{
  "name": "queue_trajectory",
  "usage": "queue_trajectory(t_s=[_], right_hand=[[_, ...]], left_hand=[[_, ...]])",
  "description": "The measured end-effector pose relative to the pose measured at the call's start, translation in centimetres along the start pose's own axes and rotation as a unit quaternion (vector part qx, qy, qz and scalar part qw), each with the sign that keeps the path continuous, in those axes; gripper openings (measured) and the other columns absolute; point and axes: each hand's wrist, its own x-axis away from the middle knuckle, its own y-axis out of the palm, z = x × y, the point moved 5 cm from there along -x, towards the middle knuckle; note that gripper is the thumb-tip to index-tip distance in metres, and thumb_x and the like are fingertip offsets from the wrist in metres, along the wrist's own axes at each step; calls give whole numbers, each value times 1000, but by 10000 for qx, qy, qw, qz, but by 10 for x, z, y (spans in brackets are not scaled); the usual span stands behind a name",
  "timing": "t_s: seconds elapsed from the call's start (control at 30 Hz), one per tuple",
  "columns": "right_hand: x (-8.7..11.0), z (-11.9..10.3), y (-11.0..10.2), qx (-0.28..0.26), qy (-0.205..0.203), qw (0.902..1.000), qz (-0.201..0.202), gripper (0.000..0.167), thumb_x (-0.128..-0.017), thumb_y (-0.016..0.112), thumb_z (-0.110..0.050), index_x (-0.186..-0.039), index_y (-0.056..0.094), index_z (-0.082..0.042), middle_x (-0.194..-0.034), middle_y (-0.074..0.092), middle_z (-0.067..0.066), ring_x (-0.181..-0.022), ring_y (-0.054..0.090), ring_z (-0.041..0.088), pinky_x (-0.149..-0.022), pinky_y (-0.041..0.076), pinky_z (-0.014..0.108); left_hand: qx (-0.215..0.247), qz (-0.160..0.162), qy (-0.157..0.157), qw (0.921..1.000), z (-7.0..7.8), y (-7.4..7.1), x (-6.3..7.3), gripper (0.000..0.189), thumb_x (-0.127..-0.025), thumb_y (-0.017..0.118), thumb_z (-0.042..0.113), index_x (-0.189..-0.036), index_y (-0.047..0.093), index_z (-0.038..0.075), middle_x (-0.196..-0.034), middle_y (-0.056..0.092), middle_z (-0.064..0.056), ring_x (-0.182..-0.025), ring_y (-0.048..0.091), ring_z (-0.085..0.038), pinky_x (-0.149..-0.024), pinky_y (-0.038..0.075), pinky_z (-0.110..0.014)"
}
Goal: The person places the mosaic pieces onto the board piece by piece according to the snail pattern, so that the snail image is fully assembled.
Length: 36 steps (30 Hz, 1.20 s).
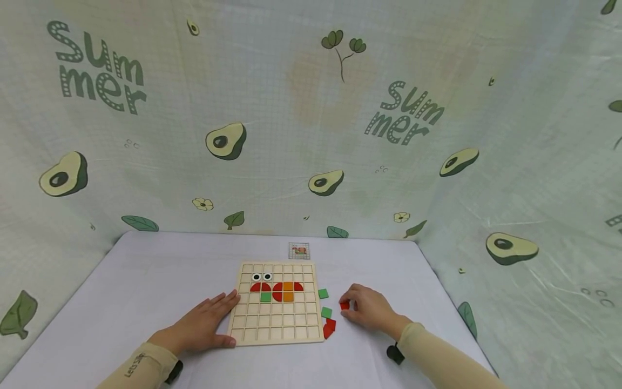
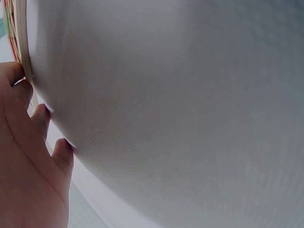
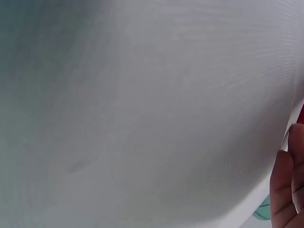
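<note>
A wooden grid board (image 1: 277, 332) lies on the white cloth, bearing red quarter-circle tiles, orange squares (image 1: 288, 296), a green square (image 1: 265, 297) and two eye tiles (image 1: 261, 277). My left hand (image 1: 201, 324) rests along its left edge, fingers fairly straight and thumb at the near corner. Also in the left wrist view, the left hand (image 2: 33, 156) touches the board's side. To the right of the board, my right hand (image 1: 371, 308) pinches a red tile (image 1: 344, 306) between thumb and fingers, its full shape hidden. Only a sliver of red shows by the right hand (image 3: 289, 183) in the right wrist view.
Beside the board's right edge lie two loose green squares (image 1: 326, 312) and a few red tiles (image 1: 330, 327). A small picture card (image 1: 298, 250) sits behind the board. Patterned cloth (image 1: 272, 178) hangs around the table's back and sides.
</note>
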Motion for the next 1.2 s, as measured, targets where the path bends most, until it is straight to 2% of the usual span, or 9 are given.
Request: queue_trajectory(t_s=[0.23, 0.4, 0.63, 0.77, 0.9, 1.03, 1.2], right_hand=[[-1, 0, -1, -56, -169, 9998, 55, 19, -84, 81, -32, -100, 76, -23, -92, 58, -14, -73, 49, 3, -62, 47, 21], [-9, -5, -7, -54, -305, 9995, 98, 18, -86, 79, -29, -103, 77, -23, -92, 58, -14, -74, 50, 4, -63, 49, 21], [-35, -38, -10, -119, -524, 9986, -1, 23, -87, 78, -35, -106, 78, -22, -95, 59, -13, -74, 51, 4, -63, 49, 20], [-54, -62, -2, -199, -659, 9975, -137, 25, -87, 77, -37, -107, 77, -22, -97, 59, -12, -76, 51, 5, -65, 49, 20], [-69, -78, 12, -34, -766, 9966, -285, 26, -89, 75, -40, -108, 77, -23, -100, 60, -13, -79, 52, 5, -70, 50, 21], [-74, -87, 20, 228, -873, 9954, -311, 26, -90, 74, -40, -110, 77, -22, -102, 61, -12, -83, 55, 5, -76, 52, 23], [-74, -92, 20, 281, -983, 9946, -194, 20, -92, 74, -30, -110, 77, -21, -103, 63, -10, -83, 56, 6, -76, 54, 23]], left_hand=[[63, -17, 18, 10000, -1, 0, 2, 106, -75, 74, 65, -154, 36, 5, -160, 32, -12, -144, 28, -40, -114, 24, -62], [89, -28, -2, 10000, -1, 0, 2, 107, -74, 73, 66, -154, 35, 6, -160, 31, -12, -144, 28, -40, -114, 23, -62], [42, -48, -36, 10000, -1, -1, 3, 107, -75, 73, 66, -155, 35, 6, -160, 30, -10, -145, 28, -39, -115, 23, -60], [74, -59, -71, 9999, -1, -1, 2, 106, -75, 74, 65, -154, 36, 6, -160, 31, -10, -145, 27, -39, -115, 23, -60], [63, -67, -77, 9999, -2, 1, 0, 106, -75, 74, 66, -154, 36, 7, -161, 30, -9, -145, 27, -38, -115, 23, -60], [22, -72, -46, 10000, -4, 3, -1, 106, -75, 72, 67, -155, 35, 8, -161, 29, -8, -145, 27, -37, -116, 23, -59], [-53, -68, -48, 10000, -8, 3, 1, 106, -76, 71, 69, -155, 34, 8, -162, 28, -8, -146, 26, -36, -116, 22, -59]])
